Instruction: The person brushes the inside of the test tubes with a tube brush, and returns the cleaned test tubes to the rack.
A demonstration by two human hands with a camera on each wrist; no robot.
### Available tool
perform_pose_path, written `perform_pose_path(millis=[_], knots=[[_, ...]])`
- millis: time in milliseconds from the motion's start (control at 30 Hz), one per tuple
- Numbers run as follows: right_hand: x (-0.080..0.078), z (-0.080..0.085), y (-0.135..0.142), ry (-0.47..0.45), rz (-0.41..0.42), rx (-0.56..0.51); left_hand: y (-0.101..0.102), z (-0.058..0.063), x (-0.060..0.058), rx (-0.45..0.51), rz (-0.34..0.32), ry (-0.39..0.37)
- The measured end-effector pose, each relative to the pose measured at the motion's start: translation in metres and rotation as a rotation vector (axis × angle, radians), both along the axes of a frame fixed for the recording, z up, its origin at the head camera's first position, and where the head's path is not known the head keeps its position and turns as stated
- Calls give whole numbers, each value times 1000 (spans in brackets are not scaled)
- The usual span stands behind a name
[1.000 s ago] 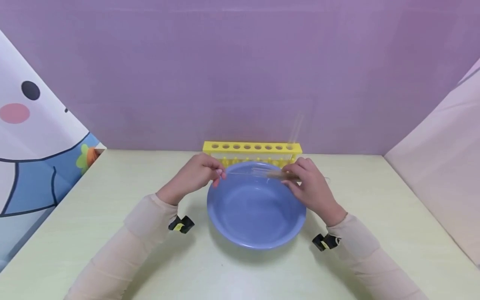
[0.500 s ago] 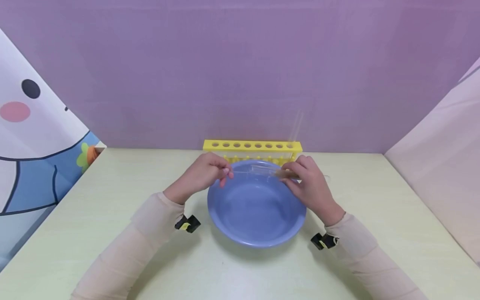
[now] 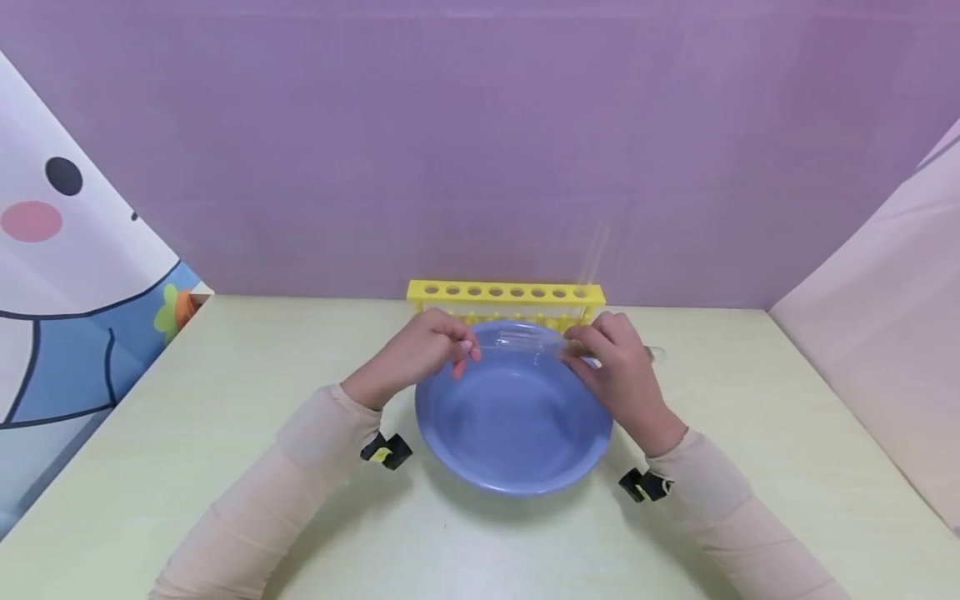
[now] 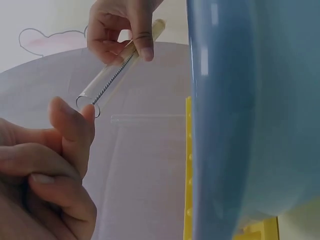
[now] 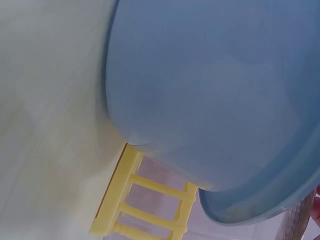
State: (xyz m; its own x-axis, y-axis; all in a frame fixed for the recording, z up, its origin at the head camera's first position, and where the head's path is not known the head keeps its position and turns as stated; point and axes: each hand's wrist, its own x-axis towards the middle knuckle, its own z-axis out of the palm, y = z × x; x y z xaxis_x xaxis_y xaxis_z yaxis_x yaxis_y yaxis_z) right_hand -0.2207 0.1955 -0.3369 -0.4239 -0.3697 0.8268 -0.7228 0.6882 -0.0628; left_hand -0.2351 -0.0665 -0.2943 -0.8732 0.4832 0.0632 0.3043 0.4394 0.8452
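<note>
My right hand (image 3: 618, 371) holds a clear test tube (image 3: 521, 340) sideways above the back of a blue basin (image 3: 513, 450). A test tube brush sits inside it, and its twisted wire (image 4: 115, 79) shows through the glass in the left wrist view. My left hand (image 3: 431, 346) pinches the wire end between thumb and forefinger, close to the tube's open mouth. The bristles lie toward the tube's closed end, largely hidden by the right hand. In the right wrist view, only a bit of fingertip (image 5: 316, 212) shows at the edge.
Behind the basin stands a yellow test tube rack (image 3: 506, 293) with a row of holes. Another clear tube (image 3: 594, 254) stands in its rightmost hole. A purple backdrop (image 3: 480, 150) rises behind the pale table (image 3: 300, 467), with a cartoon cloth (image 3: 67, 275) at the left.
My left hand has moved right, toward the right hand. The brush has slid deeper into the tube, its bristles passing behind the right hand's fingers. The right hand has barely moved.
</note>
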Motion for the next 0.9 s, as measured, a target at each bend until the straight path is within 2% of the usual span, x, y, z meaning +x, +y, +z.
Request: perform_pose_path(millis=[233, 900], knots=[[0, -1, -1, 22, 14, 10, 6, -4, 0, 12, -10, -51], [3, 1, 0, 16, 8, 43, 12, 0, 3, -52, -2, -44]])
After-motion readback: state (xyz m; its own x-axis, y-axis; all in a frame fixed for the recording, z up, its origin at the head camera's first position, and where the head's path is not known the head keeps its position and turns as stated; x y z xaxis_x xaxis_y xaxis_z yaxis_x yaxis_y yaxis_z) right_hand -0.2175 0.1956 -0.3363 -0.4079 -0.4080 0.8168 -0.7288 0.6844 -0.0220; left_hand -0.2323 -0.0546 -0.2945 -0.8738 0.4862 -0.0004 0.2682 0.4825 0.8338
